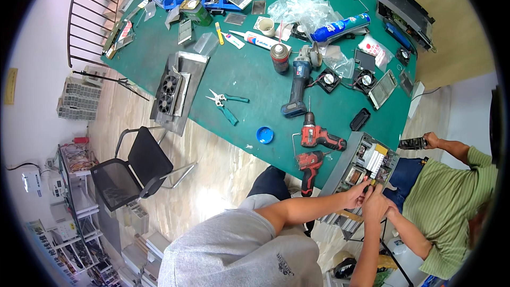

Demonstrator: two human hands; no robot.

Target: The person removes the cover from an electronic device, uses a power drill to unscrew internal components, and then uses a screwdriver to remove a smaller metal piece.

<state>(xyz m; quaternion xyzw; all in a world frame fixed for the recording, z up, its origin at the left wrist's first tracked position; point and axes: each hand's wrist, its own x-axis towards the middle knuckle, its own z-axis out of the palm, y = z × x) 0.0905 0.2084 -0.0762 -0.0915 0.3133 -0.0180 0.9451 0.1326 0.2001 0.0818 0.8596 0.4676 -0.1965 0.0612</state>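
An opened grey metal electronics unit (340, 167), with boards and yellow-wrapped parts inside, rests at the table's near right corner. Over it my left hand (356, 196) is closed, its fingertips meeting those of my right hand (375, 205). Between them shows a small tool with a dark and yellow handle (372, 183), mostly hidden by my fingers; my right hand is closed round it. What the left fingers pinch is too small to tell. A co-worker's hand (392, 211) is close by my right wrist. Their other hand (432, 140) holds a dark slotted part (413, 143).
On the green table (223, 138) lie two red drills (321, 139), an angle grinder (299, 82), green-handled pliers (226, 105), a blue cap (264, 134), spray cans and fans. A fan assembly (172, 93) overhangs the left edge. A black chair (141, 162) stands left.
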